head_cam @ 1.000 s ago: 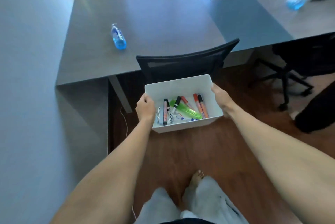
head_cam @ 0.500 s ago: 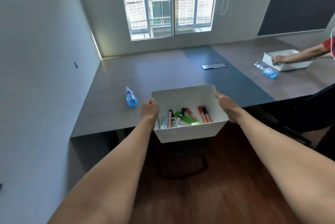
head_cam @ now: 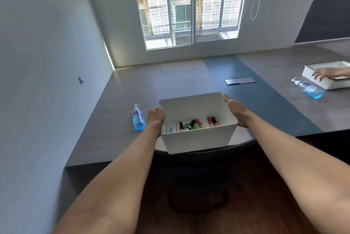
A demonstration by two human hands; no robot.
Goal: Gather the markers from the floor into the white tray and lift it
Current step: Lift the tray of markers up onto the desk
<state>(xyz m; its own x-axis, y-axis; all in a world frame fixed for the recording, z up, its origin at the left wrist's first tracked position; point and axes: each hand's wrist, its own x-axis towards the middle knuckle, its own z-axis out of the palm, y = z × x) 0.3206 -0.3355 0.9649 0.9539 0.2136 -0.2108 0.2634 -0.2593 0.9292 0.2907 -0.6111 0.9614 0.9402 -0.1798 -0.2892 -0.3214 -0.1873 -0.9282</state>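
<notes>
White tray (head_cam: 197, 140) with markers (head_cam: 191, 125) aloft; left hand (head_cam: 155, 115), right hand (head_cam: 233, 108) fingers gripping sides.

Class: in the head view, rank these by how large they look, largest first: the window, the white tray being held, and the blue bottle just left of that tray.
1. window
2. white tray
3. blue bottle

This is apparent size only; the window stands far behind the tray, so its true lead is greater.

A white tray (head_cam: 197, 139) holds markers (head_cam: 195, 125) in pink, red, black and green. Two clear bottles (head_cam: 138, 118) of blue liquid sit on a grey desk (head_cam: 170, 82) crossed by a dark blue band (head_cam: 251, 97). The floor (head_cam: 265, 205) is reddish-brown wood.
</notes>
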